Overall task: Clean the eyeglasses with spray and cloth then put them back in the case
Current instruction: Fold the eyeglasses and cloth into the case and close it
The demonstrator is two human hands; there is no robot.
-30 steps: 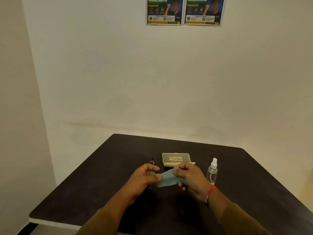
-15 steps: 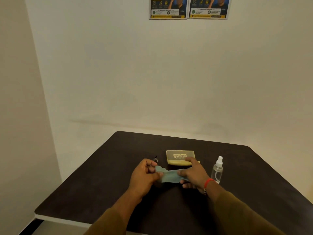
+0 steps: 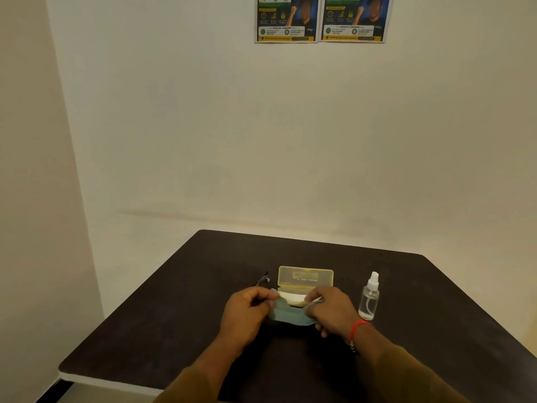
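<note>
Nothing can be read. The left wall poster (image 3: 286, 18) and the right wall poster (image 3: 356, 18) carry small print, and the eyeglass case lid (image 3: 305, 277) bears dark lettering, all too blurred.

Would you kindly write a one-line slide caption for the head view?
Left hand and right hand hold a cloth before the open case, bottle alongside.

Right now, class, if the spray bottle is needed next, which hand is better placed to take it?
Probably the right hand: the spray bottle stands upright just to its right, nothing between. The left hand sits across the cloth both hands pinch.
</note>
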